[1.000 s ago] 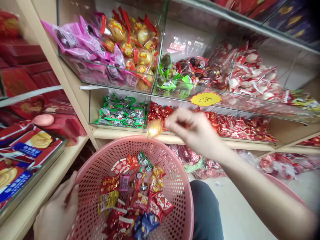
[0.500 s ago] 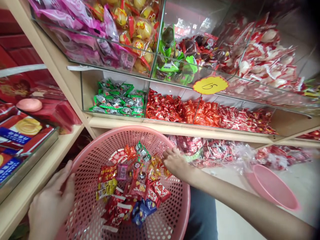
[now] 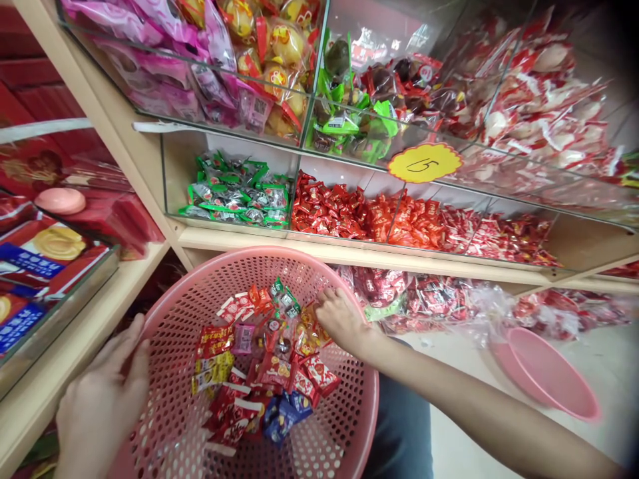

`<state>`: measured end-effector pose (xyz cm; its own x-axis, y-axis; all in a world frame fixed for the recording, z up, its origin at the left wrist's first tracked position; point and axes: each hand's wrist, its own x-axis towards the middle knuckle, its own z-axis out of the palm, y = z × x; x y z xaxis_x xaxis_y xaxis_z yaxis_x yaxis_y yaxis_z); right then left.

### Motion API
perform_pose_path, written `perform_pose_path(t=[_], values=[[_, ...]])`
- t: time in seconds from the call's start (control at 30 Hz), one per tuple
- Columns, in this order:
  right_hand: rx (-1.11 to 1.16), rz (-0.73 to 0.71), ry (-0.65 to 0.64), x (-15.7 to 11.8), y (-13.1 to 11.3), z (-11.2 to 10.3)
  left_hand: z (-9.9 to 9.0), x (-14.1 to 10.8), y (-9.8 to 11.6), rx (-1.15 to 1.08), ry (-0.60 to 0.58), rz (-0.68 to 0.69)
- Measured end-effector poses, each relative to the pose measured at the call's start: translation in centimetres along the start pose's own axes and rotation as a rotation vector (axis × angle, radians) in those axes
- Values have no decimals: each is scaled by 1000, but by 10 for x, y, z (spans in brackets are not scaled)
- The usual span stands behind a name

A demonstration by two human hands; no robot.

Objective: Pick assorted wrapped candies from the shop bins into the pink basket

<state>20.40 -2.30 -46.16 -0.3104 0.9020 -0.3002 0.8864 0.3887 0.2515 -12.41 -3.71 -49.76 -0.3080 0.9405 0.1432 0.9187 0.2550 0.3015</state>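
Observation:
A round pink plastic basket [image 3: 344, 432], its wall full of holes, is tilted towards me low in the view. My left hand [image 3: 102, 392] grips its left rim, thumb on the near side. Wrapped candies lie on the bottom: a green one [image 3: 284, 297], yellow ones [image 3: 212, 371], blue ones [image 3: 282, 419], and several red ones [image 3: 274, 372]. Inside the right upper wall is my right hand [image 3: 342, 322], fingers curled down beside a gold-and-red candy [image 3: 304, 336]. Its fingertips face away, so anything they hold is hidden.
Glass bins of green [image 3: 239, 189] and red [image 3: 329, 206] candies stand on the shelf ahead, under a yellow price tag [image 3: 425, 163]. Bagged candies [image 3: 439, 299] and another pink basket [image 3: 549, 372] rest at right. A wooden shelf edge [image 3: 84, 319] runs close on the left.
My right hand has shifted slightly left and up, further over the basket. The left hand keeps its hold on the rim, and the candies lie as before.

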Motion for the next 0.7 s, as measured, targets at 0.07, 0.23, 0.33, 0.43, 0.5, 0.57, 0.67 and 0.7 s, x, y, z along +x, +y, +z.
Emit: perform_pose_path(t=[0.07, 0.23, 0.33, 0.43, 0.5, 0.57, 0.67, 0.7], values=[[5, 2, 68, -4, -3, 0, 0, 0, 0, -3, -7, -7], [94, -130, 145, -21, -21, 4, -2, -1, 2, -9, -38, -22], [208, -254, -8, -30, -34, 11, -5, -3, 6, -20, -45, -43], [241, -188, -160, -33, -45, 19, -9, -4, 10, -49, -63, -62], [242, -68, -187, -33, -52, 22, -11, -5, 11, -61, -78, -79], [261, 11, -171, -34, -58, 23, -12, -5, 12, -62, -92, -91], [284, 48, -164, -36, -65, 24, -13, -6, 12, -86, -77, -76], [284, 55, -169, -38, -66, 24, -13, -6, 11, -90, -70, -72]])
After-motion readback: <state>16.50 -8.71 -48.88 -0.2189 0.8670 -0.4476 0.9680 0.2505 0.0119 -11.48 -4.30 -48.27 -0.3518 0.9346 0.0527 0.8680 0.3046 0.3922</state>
